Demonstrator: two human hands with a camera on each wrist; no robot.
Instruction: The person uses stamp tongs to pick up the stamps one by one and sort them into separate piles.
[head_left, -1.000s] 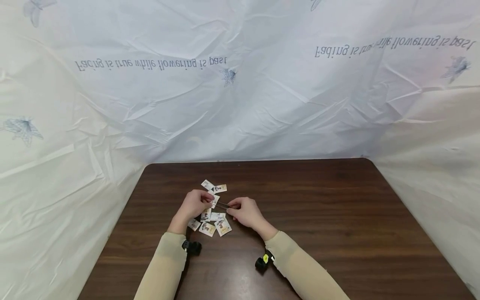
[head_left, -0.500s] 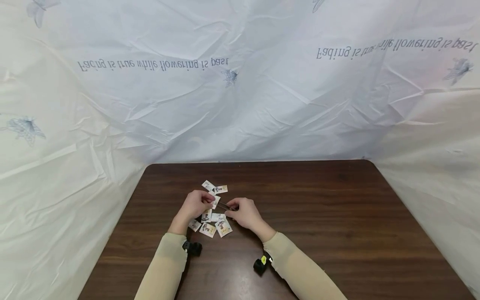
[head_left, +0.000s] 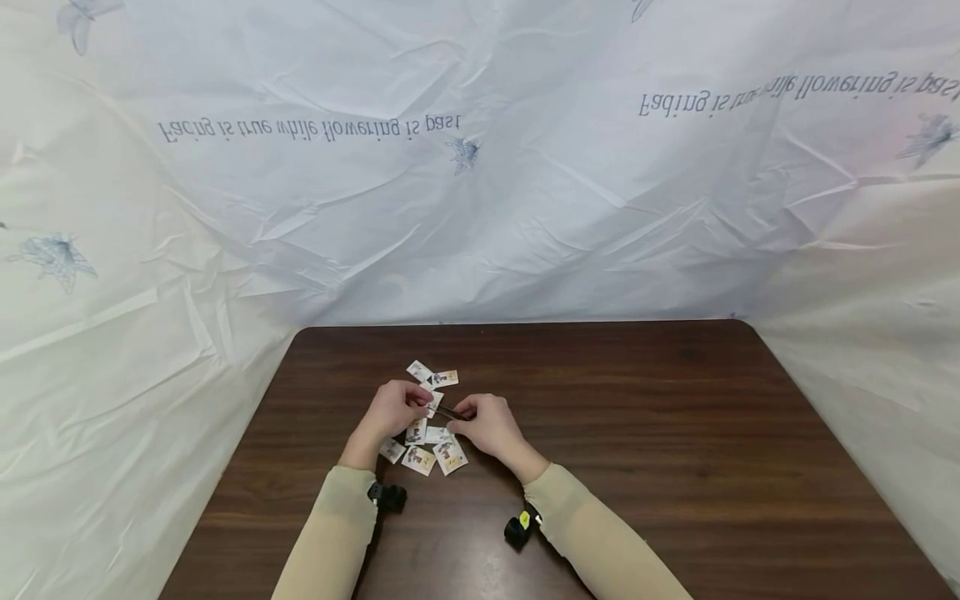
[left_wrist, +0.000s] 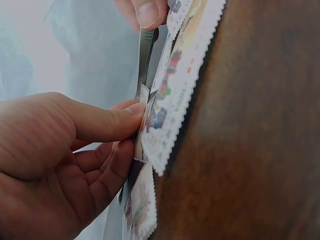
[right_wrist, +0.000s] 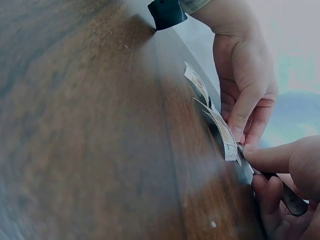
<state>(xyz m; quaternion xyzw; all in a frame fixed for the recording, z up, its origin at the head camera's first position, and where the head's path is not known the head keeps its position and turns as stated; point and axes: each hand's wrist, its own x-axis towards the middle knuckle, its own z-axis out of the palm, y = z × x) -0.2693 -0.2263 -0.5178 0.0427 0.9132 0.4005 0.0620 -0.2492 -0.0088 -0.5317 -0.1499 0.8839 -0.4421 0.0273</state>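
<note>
One postage stamp (left_wrist: 144, 93) is pinched by fingers of the left hand (head_left: 392, 409), while the right hand (head_left: 490, 424) pinches tweezers (left_wrist: 144, 62).

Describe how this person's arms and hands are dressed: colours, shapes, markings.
The left hand and right hand are ungloved. The left sleeve and right sleeve are plain pale beige. At the wrists sit a blocky black left camera and right camera, the latter with a yellow mark.

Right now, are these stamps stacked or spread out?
Spread out: the head view shows the stamps scattered at different angles on the table.
</note>
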